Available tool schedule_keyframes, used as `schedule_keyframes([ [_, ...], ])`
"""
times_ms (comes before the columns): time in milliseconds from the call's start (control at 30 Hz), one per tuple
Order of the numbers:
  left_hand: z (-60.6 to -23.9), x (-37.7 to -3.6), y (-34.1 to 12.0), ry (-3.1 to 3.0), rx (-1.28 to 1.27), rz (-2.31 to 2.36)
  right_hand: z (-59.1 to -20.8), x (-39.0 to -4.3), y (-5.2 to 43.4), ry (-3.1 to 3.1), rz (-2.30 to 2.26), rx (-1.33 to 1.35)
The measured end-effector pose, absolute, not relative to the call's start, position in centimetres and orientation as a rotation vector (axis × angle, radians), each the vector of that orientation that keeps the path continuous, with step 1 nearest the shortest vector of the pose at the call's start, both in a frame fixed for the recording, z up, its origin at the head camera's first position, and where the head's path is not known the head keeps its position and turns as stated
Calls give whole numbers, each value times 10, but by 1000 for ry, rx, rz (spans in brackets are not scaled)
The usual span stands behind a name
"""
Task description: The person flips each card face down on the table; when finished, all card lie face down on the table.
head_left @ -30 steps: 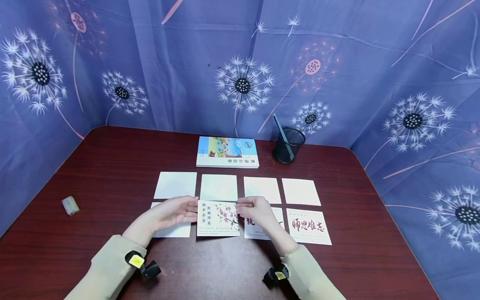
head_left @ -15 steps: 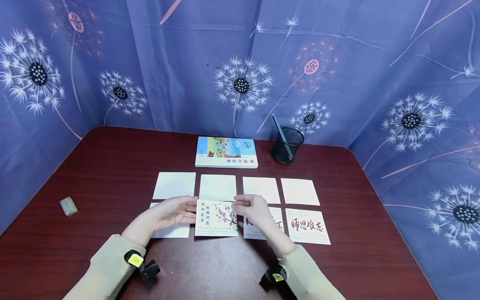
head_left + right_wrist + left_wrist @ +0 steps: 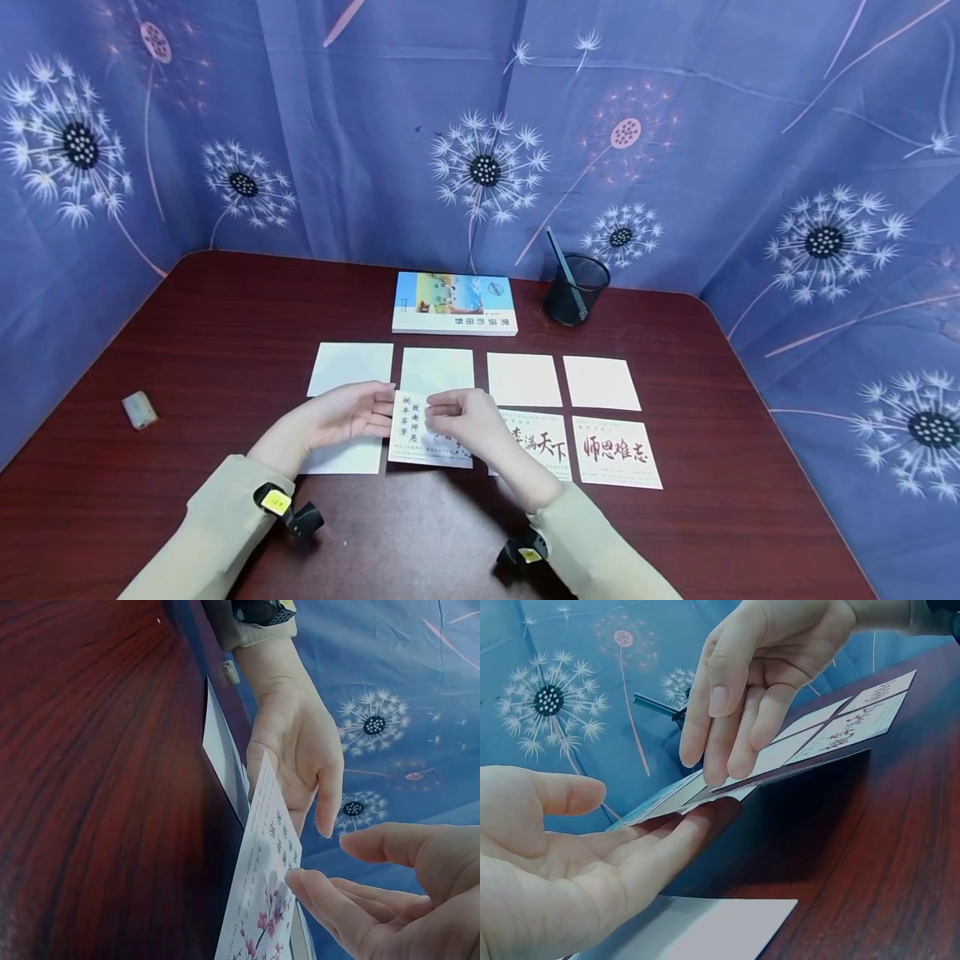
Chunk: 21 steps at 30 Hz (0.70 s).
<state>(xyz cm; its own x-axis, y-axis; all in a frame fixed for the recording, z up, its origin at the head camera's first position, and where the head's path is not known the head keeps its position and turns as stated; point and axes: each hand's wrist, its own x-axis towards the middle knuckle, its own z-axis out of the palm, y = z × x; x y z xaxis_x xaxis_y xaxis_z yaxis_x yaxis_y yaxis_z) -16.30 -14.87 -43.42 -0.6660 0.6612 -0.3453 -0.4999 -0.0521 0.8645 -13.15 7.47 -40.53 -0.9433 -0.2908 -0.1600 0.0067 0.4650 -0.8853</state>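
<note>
A card printed with pink blossoms and text [image 3: 407,423] lies in the front row of cards on the dark red table [image 3: 225,333]. My left hand [image 3: 352,414] lies palm up at its left edge, straight fingers under the raised edge [image 3: 667,802]. My right hand [image 3: 453,417] rests over the card's middle, fingertips touching its top face [image 3: 262,900]. A blank card [image 3: 341,457] lies under my left wrist. Two calligraphy cards [image 3: 542,442] [image 3: 615,450] lie to the right. Several blank cards [image 3: 525,379] form the back row.
A book [image 3: 455,303] lies flat behind the cards, with a black mesh pen cup [image 3: 576,289] holding one pen to its right. A small pale block [image 3: 139,410] sits near the table's left edge. Blue dandelion-print curtains close in the back and both sides.
My right hand has slid left from the blossom card's right edge to over its middle, uncovering the calligraphy card beside it. The left hand stays at the card's left edge.
</note>
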Motion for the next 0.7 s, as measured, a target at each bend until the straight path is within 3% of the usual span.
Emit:
schedule_keyframes([
  [700, -417, -165, -145, 1462, 197, 1893, -393, -135, 75, 2405, -1565, -229],
])
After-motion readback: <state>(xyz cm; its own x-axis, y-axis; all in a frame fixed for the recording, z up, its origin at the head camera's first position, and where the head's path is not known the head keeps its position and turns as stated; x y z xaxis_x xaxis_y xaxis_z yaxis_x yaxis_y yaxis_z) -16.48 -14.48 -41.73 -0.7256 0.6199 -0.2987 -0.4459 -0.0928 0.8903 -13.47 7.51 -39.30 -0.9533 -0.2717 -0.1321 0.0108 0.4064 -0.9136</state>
